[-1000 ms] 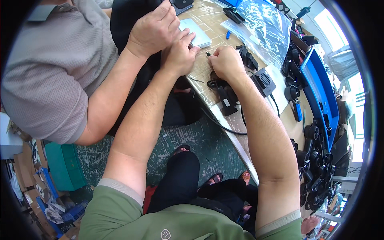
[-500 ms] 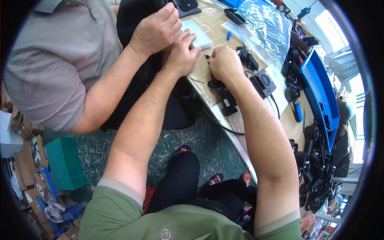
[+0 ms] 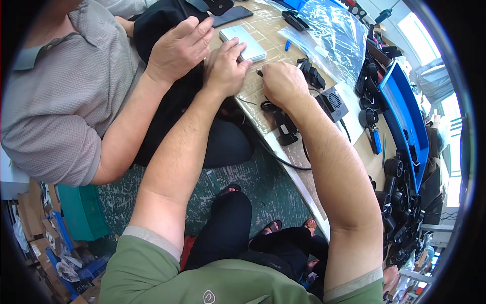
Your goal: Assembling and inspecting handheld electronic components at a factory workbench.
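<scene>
A flat silver-white box with rounded corners [image 3: 244,42] lies on the table top. My left hand [image 3: 226,70] grips its near left edge, fingers over the top and thumb along the side. To the right, my right hand [image 3: 284,85] is closed around a small black cable plug [image 3: 259,73], whose tip points toward the box, a short gap away. Most of the plug is hidden by my fingers. A black adapter with a pale label [image 3: 286,129] lies below my right wrist, beside a coiled cable.
At left, a co-worker's hand [image 3: 181,53] is raised close to my left hand. A dark flat device [image 3: 232,16] lies behind the box. Further right are a black vented unit [image 3: 334,104], a blue-handled tool [image 3: 374,134], clear plastic bags [image 3: 334,35] and a long blue tray [image 3: 400,116].
The co-worker's hand has moved left and down, away from the silver box, uncovering more of it. My hands have barely shifted.
</scene>
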The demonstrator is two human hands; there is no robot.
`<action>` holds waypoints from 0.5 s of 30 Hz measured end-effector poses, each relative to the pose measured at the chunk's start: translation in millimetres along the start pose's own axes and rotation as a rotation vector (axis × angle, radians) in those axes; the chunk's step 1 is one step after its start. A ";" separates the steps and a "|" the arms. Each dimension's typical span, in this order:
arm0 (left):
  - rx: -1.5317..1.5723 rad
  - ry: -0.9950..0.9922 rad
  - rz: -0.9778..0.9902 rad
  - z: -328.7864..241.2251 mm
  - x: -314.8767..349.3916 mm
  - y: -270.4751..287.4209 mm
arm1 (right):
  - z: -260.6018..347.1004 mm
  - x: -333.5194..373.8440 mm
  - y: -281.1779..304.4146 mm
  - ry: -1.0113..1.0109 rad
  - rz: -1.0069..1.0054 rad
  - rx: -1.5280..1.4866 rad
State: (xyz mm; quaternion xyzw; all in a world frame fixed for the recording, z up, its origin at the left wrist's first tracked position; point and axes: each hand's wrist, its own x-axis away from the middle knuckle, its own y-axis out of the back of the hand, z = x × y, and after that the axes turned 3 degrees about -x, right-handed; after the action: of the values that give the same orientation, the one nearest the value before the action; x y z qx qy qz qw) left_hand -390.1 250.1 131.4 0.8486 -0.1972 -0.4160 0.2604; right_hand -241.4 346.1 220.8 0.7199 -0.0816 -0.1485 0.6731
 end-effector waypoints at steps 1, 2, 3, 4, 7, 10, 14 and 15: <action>-0.004 -0.002 0.000 -0.5 -0.2 -0.6 | -1.5 0.0 -0.3 0.005 -0.004 -0.001; -0.008 -0.004 0.001 -0.9 -0.4 -1.0 | -2.9 0.0 -0.5 0.009 -0.008 -0.002; -0.013 -0.007 0.001 -1.3 -0.6 -1.2 | -4.0 0.1 -0.5 0.014 -0.013 -0.003; -0.017 -0.009 0.000 -1.6 -0.8 -1.4 | -4.7 0.4 -0.7 0.019 -0.018 -0.003; -0.013 -0.005 0.006 -0.8 -0.2 1.0 | -2.9 1.9 -2.0 0.021 -0.054 -0.019; -0.005 -0.003 0.009 -1.7 -0.6 3.4 | -2.3 2.7 -2.5 0.021 -0.093 -0.031; -0.034 0.030 0.066 -8.4 -0.4 6.4 | -5.6 2.2 -1.7 0.000 -0.067 -0.051; -0.038 0.031 0.067 -7.3 0.1 7.3 | -4.1 1.7 -0.9 0.002 -0.067 -0.054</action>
State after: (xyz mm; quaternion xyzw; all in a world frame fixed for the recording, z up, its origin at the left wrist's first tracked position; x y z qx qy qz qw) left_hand -385.0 246.3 139.6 0.8428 -0.2137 -0.3977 0.2930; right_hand -238.5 349.5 219.9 0.7040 -0.0526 -0.1725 0.6869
